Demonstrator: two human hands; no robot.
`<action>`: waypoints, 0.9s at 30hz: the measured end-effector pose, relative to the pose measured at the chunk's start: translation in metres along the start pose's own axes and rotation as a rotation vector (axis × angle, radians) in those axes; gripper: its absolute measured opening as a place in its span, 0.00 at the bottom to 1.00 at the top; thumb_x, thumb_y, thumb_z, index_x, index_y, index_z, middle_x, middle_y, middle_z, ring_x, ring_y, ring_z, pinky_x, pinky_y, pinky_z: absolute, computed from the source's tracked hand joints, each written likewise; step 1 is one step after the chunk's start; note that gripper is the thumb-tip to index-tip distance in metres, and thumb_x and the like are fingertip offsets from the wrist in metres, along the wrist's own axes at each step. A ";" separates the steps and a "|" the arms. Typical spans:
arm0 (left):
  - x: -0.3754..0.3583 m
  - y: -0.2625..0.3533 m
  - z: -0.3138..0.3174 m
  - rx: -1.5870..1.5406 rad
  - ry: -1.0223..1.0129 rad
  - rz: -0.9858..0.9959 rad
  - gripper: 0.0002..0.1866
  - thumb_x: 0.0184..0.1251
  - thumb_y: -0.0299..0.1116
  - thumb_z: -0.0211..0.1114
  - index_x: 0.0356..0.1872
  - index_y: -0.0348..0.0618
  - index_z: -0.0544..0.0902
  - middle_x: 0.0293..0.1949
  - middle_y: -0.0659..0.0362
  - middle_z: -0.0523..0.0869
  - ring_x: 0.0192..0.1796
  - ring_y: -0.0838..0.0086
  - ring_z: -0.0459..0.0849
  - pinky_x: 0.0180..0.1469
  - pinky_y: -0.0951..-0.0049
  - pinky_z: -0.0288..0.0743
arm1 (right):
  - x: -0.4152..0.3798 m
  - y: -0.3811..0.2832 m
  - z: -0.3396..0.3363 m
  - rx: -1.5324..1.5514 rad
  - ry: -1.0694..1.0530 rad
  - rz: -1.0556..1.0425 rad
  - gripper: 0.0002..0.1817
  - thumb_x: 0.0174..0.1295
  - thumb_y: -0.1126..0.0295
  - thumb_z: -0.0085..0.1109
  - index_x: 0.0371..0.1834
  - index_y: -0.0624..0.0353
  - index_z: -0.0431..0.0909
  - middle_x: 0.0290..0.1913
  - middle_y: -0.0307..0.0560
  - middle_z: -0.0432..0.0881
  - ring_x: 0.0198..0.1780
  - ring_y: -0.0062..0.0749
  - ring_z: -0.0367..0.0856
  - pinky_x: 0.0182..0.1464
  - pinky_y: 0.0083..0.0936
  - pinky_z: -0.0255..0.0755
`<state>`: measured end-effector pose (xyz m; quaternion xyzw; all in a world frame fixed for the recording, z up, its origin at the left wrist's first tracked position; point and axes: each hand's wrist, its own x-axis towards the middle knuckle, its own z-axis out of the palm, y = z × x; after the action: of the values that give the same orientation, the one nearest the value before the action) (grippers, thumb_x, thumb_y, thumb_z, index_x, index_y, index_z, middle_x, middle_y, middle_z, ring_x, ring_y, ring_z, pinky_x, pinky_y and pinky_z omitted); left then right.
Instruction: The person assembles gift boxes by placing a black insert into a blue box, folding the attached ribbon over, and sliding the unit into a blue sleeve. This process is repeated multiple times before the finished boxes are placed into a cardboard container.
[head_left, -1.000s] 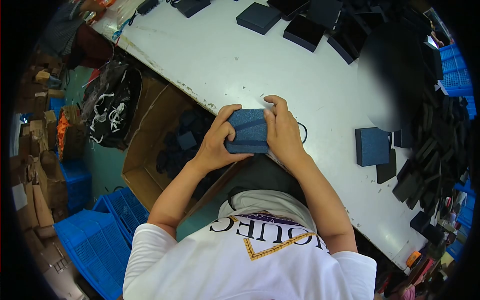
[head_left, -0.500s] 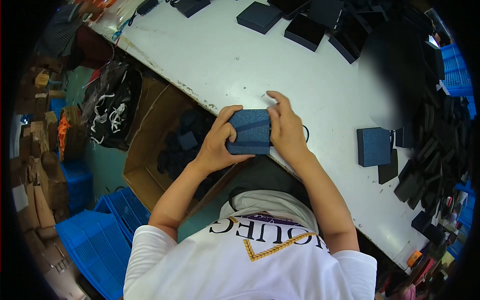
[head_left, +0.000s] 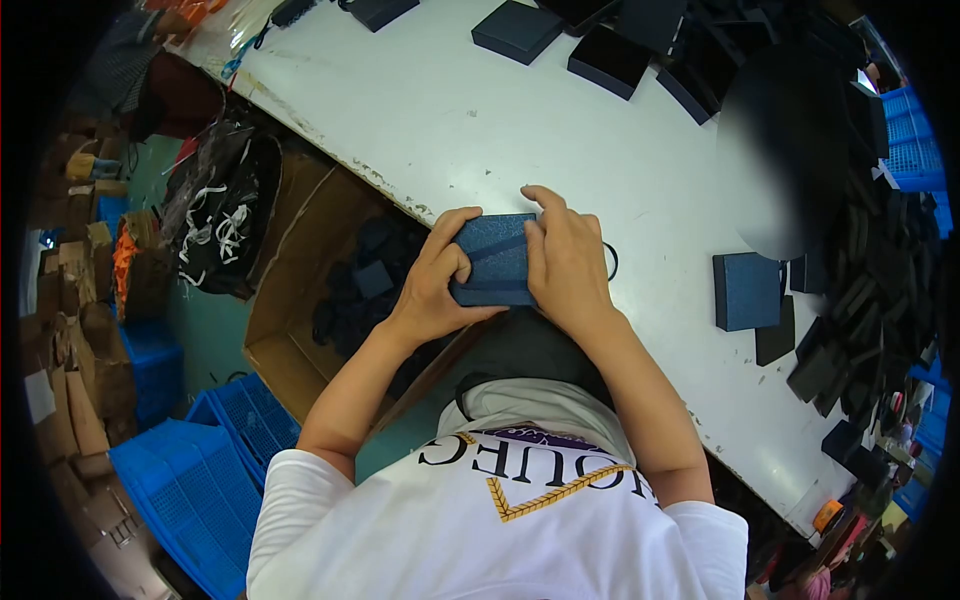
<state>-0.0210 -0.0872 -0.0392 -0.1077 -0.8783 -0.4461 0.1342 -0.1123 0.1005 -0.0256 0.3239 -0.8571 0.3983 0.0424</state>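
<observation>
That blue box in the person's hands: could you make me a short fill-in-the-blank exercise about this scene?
1. Both hands, left hand and right hand, hold one ___ box.
2. A dark ___ runs across the box.
3. A second blue box lies on the ___ table.
4. The crates on the floor are ___.

Missing words: blue; band; white; blue

Two hands — left hand (head_left: 425, 290) and right hand (head_left: 566, 262) — share one blue box (head_left: 493, 260). One more blue box (head_left: 745, 290) lies alone on the white surface (head_left: 450, 110). One cardboard carton (head_left: 300, 300) stands below. The dark boxes (head_left: 610, 60) far off — too many to count.
</observation>
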 end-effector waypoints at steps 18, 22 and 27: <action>0.000 -0.001 0.003 0.009 0.023 0.006 0.35 0.37 0.29 0.91 0.32 0.46 0.64 0.71 0.40 0.72 0.73 0.38 0.72 0.70 0.52 0.73 | 0.006 0.019 0.008 0.241 -0.030 0.243 0.22 0.74 0.71 0.58 0.70 0.59 0.72 0.42 0.61 0.85 0.46 0.56 0.82 0.54 0.46 0.74; -0.004 -0.003 -0.001 0.019 0.005 0.017 0.34 0.38 0.30 0.91 0.31 0.46 0.65 0.72 0.38 0.72 0.73 0.38 0.72 0.69 0.54 0.74 | 0.012 0.033 -0.011 0.106 0.182 0.263 0.19 0.73 0.75 0.58 0.66 0.58 0.77 0.45 0.59 0.86 0.46 0.55 0.82 0.54 0.44 0.75; -0.049 0.000 -0.024 0.142 0.257 -0.107 0.34 0.36 0.35 0.92 0.31 0.46 0.68 0.71 0.33 0.75 0.66 0.43 0.82 0.63 0.60 0.78 | -0.007 0.038 -0.030 0.058 0.269 0.214 0.15 0.70 0.77 0.62 0.59 0.58 0.83 0.46 0.53 0.87 0.44 0.45 0.84 0.50 0.38 0.77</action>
<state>0.0288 -0.1103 -0.0415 0.0070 -0.8876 -0.3996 0.2288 -0.1345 0.1434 -0.0326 0.1754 -0.8615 0.4648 0.1048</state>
